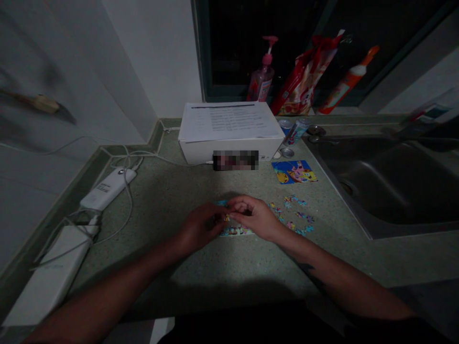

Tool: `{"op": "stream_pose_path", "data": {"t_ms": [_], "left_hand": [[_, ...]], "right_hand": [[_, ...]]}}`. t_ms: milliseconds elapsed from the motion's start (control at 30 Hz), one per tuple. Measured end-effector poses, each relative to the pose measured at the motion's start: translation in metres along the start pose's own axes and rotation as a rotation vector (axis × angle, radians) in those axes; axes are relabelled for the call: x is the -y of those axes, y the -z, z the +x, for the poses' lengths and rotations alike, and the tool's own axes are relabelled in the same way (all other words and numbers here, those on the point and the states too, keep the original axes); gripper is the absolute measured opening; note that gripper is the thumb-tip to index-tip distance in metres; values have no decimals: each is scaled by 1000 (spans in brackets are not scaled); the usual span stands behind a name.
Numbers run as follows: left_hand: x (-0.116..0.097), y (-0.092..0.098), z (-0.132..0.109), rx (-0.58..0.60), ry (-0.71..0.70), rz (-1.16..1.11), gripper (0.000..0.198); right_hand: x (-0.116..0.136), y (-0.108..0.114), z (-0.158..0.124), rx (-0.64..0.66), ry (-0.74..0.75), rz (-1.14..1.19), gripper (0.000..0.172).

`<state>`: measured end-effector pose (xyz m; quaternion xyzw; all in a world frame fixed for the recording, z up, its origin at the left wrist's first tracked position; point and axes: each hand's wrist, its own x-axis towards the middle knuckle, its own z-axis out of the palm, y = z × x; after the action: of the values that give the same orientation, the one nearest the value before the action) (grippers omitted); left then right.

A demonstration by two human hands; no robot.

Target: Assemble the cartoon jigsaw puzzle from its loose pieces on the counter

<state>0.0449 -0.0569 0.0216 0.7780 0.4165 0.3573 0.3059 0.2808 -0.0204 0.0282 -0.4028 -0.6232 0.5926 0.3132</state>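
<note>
My left hand (203,225) and my right hand (257,217) meet over a partly joined jigsaw puzzle (236,231) on the counter. Their fingertips are pinched together around a small yellowish puzzle piece (226,217); its outline is partly covered by the fingers. The hands hide much of the joined puzzle, leaving its lower row and a blue upper corner in sight. Loose puzzle pieces (306,228) lie scattered just right of my right hand. Beyond them is a blue picture card (294,172) with cartoon figures.
A white box (229,148) with a printed sheet (233,122) stands behind the hands, a dark device (235,160) against its front. White power banks (107,188) and cables lie left. The sink (390,181) is right. Cans (297,131), a pump bottle (261,81) and a red bag (304,76) stand behind.
</note>
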Motion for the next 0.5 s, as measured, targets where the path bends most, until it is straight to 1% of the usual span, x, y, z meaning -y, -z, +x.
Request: {"op": "stream_pose_path", "data": {"t_ms": [133, 267, 367, 500], "left_hand": [[-1, 0, 1, -64, -180, 81, 37], [-2, 1, 3, -58, -324, 154, 42], [0, 1, 3, -53, -357, 188, 42], [1, 1, 4, -39, -354, 207, 46]], "right_hand": [[-3, 0, 0, 11, -8, -33, 29], [-4, 0, 0, 21, -27, 9, 28], [-3, -1, 0, 33, -42, 45, 29], [-2, -1, -1, 36, -33, 54, 27]]}}
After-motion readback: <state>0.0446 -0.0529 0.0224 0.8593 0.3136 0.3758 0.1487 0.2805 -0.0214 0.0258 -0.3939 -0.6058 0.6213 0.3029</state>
